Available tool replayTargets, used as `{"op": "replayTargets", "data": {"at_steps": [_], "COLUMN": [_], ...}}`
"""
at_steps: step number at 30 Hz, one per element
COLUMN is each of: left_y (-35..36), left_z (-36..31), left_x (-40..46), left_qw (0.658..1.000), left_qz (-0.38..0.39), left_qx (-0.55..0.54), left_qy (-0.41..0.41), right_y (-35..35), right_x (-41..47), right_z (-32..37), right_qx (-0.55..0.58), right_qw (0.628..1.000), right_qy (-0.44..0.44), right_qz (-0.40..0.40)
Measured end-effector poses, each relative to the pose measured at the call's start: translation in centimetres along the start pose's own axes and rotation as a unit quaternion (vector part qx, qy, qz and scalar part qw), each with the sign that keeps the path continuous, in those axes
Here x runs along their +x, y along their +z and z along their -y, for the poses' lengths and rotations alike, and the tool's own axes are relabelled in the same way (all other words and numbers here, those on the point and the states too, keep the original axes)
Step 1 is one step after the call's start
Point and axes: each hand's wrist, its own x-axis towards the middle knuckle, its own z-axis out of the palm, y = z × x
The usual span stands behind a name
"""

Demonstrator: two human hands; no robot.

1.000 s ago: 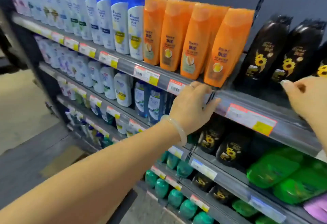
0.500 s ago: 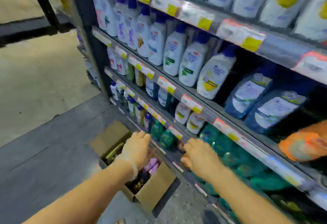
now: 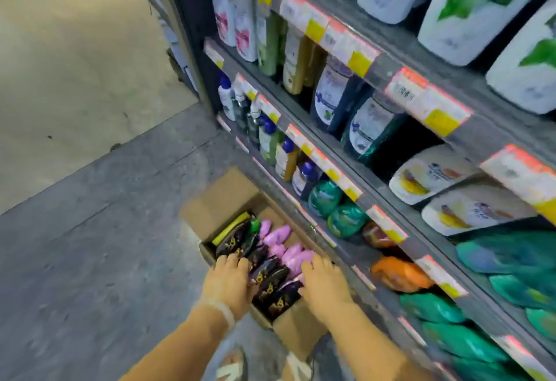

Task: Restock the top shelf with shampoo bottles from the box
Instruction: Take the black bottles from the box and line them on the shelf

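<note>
— What is in front of you, from the big things down?

— The shelf unit (image 3: 400, 127) fills my view from twelve to four o'clock, full of bottles. The top shelf is not in view. On the grey floor (image 3: 99, 245), just beside the bottom shelf, stands the cardboard box (image 3: 222, 200), near six o'clock. Inside lie dark shampoo bottles (image 3: 270, 286) with gold flowers, and pink bottles (image 3: 290, 255) at their one o'clock.

— And your hands?

— Both reach down into the box, palms down. My left hand (image 3: 230, 282) rests on the dark bottles at their nine o'clock side, fingers spread and only a little curled. My right hand (image 3: 323, 279) lies at their three o'clock side, fingers touching the pink bottles. I think neither hand grips a bottle yet; both are loose.

— How to do this step well?

— I would close each hand around the body of one dark bottle, not the cap, and lift straight up, so the neighbours do not tumble.
</note>
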Motion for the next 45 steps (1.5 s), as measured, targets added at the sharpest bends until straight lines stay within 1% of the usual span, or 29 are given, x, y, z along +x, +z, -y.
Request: {"op": "replayTargets", "data": {"at_steps": [4,8,12,15,18,20,22,24,29,32,34,37,39,42,45], "left_y": [3.4,7.0,10.5,13.6,17.1,19.4,21.5,23.3,25.7,26.2,26.4,26.4,26.3,27.1,28.3], "left_z": [2.4,5.1,8.1,10.0,10.9,11.1,10.9,10.7,10.9,11.5,12.0,12.9,13.2,13.0,12.7], "left_x": [6.1,12.1,16.6,19.5,22.0,23.4,24.6,25.8,28.5,29.3,29.9,30.7,31.0,30.6,29.5], "left_qw": [1.000,1.000,0.998,0.996,0.993,0.993,0.996,0.997,0.990,0.985,0.983,0.977,0.975,0.967,0.952], "left_qz": [0.012,0.028,0.057,0.075,0.095,0.094,0.082,0.060,-0.041,-0.082,-0.080,-0.079,-0.083,-0.071,-0.047], "left_qx": [0.006,-0.011,0.000,0.024,0.062,0.065,0.036,-0.005,-0.108,-0.116,-0.120,-0.130,-0.139,-0.204,-0.276], "left_qy": [0.005,-0.002,0.021,0.037,0.032,0.013,-0.013,-0.040,-0.087,-0.095,-0.115,-0.149,-0.153,-0.137,-0.124], "right_y": [3.6,7.1,11.1,14.8,18.5,21.1,23.2,25.2,28.2,28.8,29.2,29.4,29.6,30.4,31.2], "right_x": [5.2,10.4,15.3,17.9,19.4,20.3,21.1,21.9,24.5,25.8,26.4,27.1,27.3,26.7,26.3], "right_z": [0.3,1.7,3.8,5.0,5.6,6.0,6.5,7.2,8.9,9.7,9.9,10.3,10.4,10.6,10.6], "right_qx": [0.015,0.066,0.139,0.191,0.265,0.330,0.420,0.478,0.534,0.538,0.548,0.551,0.547,0.542,0.569], "right_qw": [0.999,0.996,0.981,0.963,0.925,0.890,0.832,0.780,0.677,0.642,0.624,0.614,0.613,0.638,0.644], "right_qy": [0.027,0.059,0.127,0.187,0.271,0.312,0.360,0.403,0.502,0.535,0.545,0.558,0.560,0.528,0.489], "right_qz": [0.023,0.032,0.054,0.043,0.043,0.045,0.029,-0.006,-0.076,-0.107,-0.119,-0.095,-0.105,-0.144,-0.147]}}
